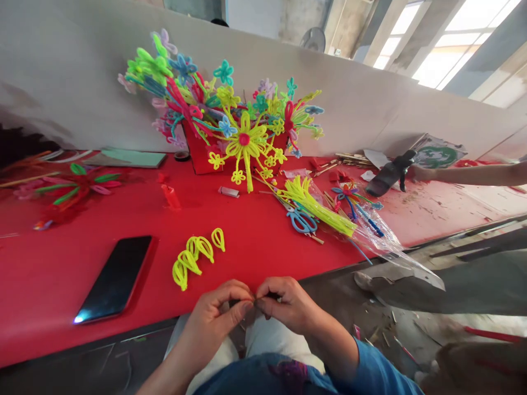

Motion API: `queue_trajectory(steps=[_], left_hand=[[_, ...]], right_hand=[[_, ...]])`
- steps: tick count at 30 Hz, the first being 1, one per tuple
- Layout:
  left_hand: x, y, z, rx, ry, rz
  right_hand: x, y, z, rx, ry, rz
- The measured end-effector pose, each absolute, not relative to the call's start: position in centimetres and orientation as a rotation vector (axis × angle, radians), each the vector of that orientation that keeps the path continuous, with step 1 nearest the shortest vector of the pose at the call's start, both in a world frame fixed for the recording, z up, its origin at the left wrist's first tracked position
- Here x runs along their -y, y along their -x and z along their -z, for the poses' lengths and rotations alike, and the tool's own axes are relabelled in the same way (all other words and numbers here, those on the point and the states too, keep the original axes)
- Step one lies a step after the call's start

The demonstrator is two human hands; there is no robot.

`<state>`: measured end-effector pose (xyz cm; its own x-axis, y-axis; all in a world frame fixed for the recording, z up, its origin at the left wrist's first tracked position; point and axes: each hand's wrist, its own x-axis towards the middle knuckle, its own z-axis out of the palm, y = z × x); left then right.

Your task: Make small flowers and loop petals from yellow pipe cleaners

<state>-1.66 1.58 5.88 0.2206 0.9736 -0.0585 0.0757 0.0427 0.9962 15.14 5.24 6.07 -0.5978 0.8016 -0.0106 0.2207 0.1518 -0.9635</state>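
Note:
My left hand [224,310] and my right hand [288,304] meet just off the table's front edge, above my lap. Both are closed, thumbs against fingers, with the tips nearly touching. Whatever is pinched between them is too small or hidden to make out. Closest on the table lie several looped yellow pipe-cleaner petals [198,253], in a slanting row ahead of my left hand. Farther back, a large yellow pipe-cleaner flower [247,140] with a pink centre leans against a red box [195,156] filled with colourful pipe-cleaner flowers.
A black phone [115,277] lies left on the red table [247,236]. Blue-handled scissors [302,220] and a bundle of yellow pipe cleaners [319,206] in clear plastic lie right. Another person's hand [418,173] holds a dark object [389,175]. A red candle-like object [170,196] stands behind the petals.

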Motion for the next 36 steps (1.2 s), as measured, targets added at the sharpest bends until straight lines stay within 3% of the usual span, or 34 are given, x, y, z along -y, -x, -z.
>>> queue_trajectory(steps=[5, 18, 29, 36], left_hand=[[-1.4, 1.9, -6.7, -1.049, -1.085, -0.891], [-1.0, 1.4, -7.1, -1.254, -1.461, -1.065], [-0.7, 2.4, -6.8, -1.279, -1.826, -1.212], [-0.6, 2.7, -7.6, -1.312, -2.041, -1.231]], right_hand=[[-5.0, -15.1, -6.3, 2.003, 0.896, -1.385], [-3.7, -13.5, -5.6, 1.751, 1.037, -1.423], [-4.0, -13.0, -5.4, 1.159, 0.866, -2.058], [-4.0, -12.1, -5.2, 0.954, 0.74, -2.176]])
